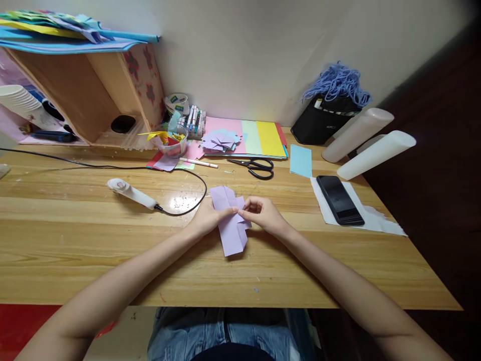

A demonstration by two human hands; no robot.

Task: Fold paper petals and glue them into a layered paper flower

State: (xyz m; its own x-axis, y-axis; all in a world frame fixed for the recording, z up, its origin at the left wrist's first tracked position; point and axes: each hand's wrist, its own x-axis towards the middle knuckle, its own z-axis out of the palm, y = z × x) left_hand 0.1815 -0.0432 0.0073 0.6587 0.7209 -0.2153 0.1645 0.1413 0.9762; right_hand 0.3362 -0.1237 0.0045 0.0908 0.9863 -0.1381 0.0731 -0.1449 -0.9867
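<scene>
A folded strip of lilac paper (230, 230) lies on the wooden desk (75, 240) in front of me. My left hand (210, 216) rests on its left side, fingers pressed against the middle fold. My right hand (263, 211) pinches a small flap of the same paper from the right. The fingertips of both hands meet at the paper's centre.
A white corded tool (131, 192) lies to the left, its black cable looping toward the paper. Behind are black scissors (259, 167), coloured sheets (255, 138), a pen (198, 162) and folded paper flowers (220, 140). A phone (340, 199) lies on white paper at right, near two white cylinders (370, 143).
</scene>
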